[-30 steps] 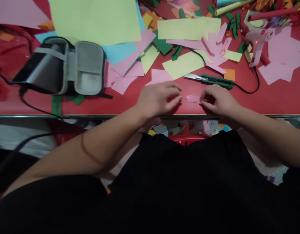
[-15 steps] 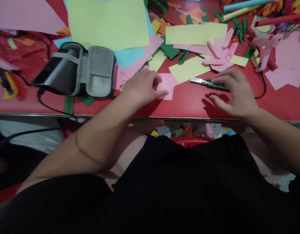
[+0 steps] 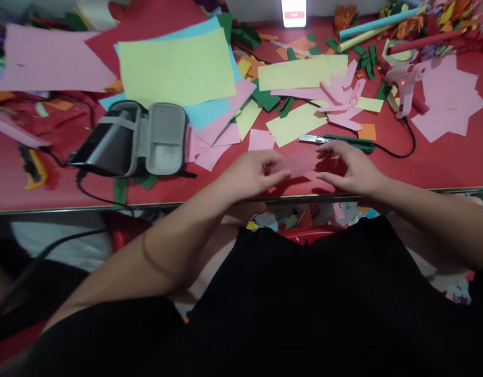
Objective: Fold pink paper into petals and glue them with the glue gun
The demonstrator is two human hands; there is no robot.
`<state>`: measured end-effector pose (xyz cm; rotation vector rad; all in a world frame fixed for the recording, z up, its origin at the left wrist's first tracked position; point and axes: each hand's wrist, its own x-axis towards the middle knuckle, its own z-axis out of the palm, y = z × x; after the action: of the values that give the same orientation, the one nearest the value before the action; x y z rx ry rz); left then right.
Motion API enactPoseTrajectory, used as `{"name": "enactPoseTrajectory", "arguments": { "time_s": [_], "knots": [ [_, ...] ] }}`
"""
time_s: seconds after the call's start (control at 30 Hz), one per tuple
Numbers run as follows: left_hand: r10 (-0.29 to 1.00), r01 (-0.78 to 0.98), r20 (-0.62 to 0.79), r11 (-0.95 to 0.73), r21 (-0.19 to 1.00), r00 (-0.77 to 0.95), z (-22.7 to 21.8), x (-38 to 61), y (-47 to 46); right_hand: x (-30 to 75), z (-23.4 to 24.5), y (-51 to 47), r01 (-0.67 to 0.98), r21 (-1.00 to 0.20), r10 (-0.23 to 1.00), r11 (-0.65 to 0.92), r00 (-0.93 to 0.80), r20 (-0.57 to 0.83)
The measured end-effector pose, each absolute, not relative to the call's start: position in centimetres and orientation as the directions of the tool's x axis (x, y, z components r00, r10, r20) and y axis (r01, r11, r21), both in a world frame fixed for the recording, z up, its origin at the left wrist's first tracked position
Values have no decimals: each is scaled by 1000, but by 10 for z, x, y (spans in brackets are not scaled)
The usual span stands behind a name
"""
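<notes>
My left hand [image 3: 260, 170] is closed in a pinch on a small piece of pink paper [image 3: 302, 163], which is smeared by motion above the table edge. My right hand [image 3: 353, 170] is at the paper's other end, thumb and fingers apart; whether its fingertips touch the paper is hard to make out. Just beyond the right hand lies a green utility knife [image 3: 345, 141] with its blade out. A pink paper square [image 3: 261, 140] rests flat past the left hand. Folded pink paper strips [image 3: 339, 97] are heaped farther back.
On the red table [image 3: 453, 165] a pink glue gun [image 3: 406, 86] stands at right, its red light on and its cord [image 3: 412, 144] trailing. An open grey case [image 3: 166, 139] holds a dark device at left, near a yellow cutter [image 3: 36, 170]. A lit phone [image 3: 294, 13] stands at the back.
My left hand has lifted a pink paper piece and moved right with it. My right hand has come away from the utility knife toward the paper. The view has tilted up slightly.
</notes>
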<state>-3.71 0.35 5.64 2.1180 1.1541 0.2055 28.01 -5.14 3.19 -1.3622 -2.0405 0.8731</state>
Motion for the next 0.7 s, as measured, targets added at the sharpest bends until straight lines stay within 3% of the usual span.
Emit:
{"name": "enactPoseTrajectory", "arguments": {
  "time_s": [0.1, 0.2, 0.5, 0.6, 0.7],
  "knots": [
    [665, 602, -280, -318, 733, 692, 46, -16, -13, 271, 32, -55, 445, -894, 927, 42, -351, -132],
    [697, 591, -235, -327, 738, 678, 33, -4, -15, 268, 36, -57, 380, -913, 899, -152, -330, -287],
    [810, 591, -9, -421, 688, 586, 21, 3, -26, 277, 36, -50, 244, -884, 876, -399, -185, -446],
    [829, 538, 11, -372, 756, 559, 15, 4, -24, 279, 34, -50, 277, -888, 875, -368, -219, -432],
    [860, 477, 7, -290, 830, 511, 9, 3, -18, 281, 33, -51, 418, -904, 947, -88, -246, -205]
  ]
}}
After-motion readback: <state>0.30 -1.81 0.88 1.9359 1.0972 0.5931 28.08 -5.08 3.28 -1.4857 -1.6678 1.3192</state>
